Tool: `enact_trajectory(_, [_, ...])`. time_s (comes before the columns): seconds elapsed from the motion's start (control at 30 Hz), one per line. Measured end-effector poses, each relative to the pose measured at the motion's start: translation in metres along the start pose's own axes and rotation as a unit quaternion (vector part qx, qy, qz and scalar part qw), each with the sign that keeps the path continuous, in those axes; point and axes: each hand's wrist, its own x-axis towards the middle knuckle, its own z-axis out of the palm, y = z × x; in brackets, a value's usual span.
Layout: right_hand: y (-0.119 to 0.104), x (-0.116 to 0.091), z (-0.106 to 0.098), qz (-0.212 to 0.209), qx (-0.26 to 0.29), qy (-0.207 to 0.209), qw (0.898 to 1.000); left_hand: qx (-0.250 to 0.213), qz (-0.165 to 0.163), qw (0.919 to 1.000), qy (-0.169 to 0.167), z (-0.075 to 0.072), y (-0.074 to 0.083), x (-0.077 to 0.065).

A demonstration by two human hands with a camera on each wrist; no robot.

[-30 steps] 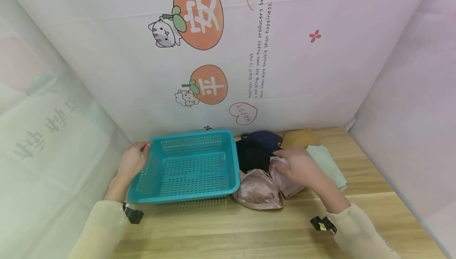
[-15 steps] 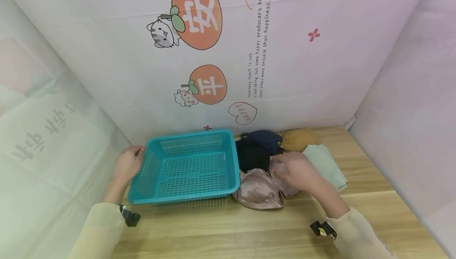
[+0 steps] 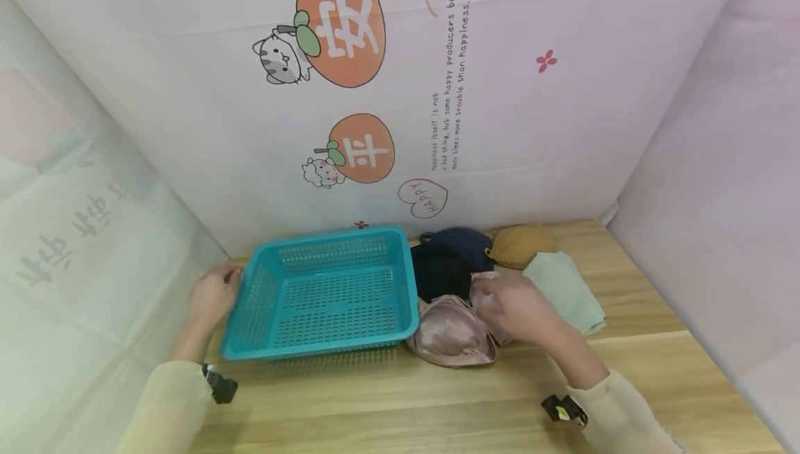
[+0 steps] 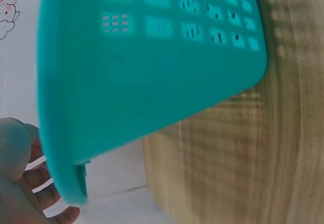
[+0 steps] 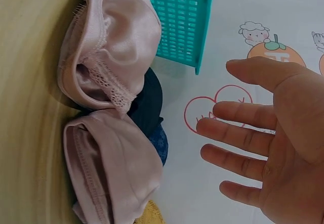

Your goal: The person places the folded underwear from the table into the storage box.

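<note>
A pink satin bra [image 3: 451, 332] lies on the table with its two cups side by side. My right hand [image 3: 515, 305] hovers over its right cup; in the right wrist view the fingers [image 5: 243, 135] are straight and spread, holding nothing, with the bra [image 5: 119, 47] beyond them. Left of the bra stands a teal plastic basket [image 3: 409, 280] with perforated walls and nothing inside. My left hand [image 3: 212, 294] is at the basket's left side. In the left wrist view its loosely bent fingers [image 4: 48, 196] sit right beside the basket's rim [image 4: 53, 107], holding nothing.
Behind the pink bra lie a black bra [image 3: 440, 273], a navy bra [image 3: 462, 240] and a mustard bra [image 3: 521, 244]. A pale green folded cloth [image 3: 565, 291] lies on the right. Printed white sheeting [image 3: 500, 128] walls the wooden table [image 3: 375, 412] at the back and sides.
My left hand has moved from the basket's rim out to the left and down. My right hand has shifted slightly down and left over the pink bra. The basket and garments stay in place.
</note>
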Motion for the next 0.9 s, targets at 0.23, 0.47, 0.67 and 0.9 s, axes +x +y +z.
enact_trajectory(0.23, [-0.003, -0.003, 0.006, -0.005, 0.02, 0.007, 1.0, 0.006, -0.014, 0.9998, -0.014, 0.001, -0.004, 0.001])
enact_trajectory(0.47, [-0.004, -0.005, 0.01, -0.011, 0.007, 0.006, 1.0, 0.008, -0.024, 0.9993, -0.027, 0.004, -0.011, 0.003])
enact_trajectory(0.67, [-0.004, -0.004, 0.013, -0.017, 0.003, 0.013, 1.0, 0.003, -0.029, 0.9991, -0.03, 0.004, -0.012, 0.005])
enact_trajectory(0.9, [-0.005, -0.005, 0.015, -0.015, 0.001, 0.005, 1.0, -0.016, -0.036, 0.9984, -0.041, 0.007, -0.015, 0.008])
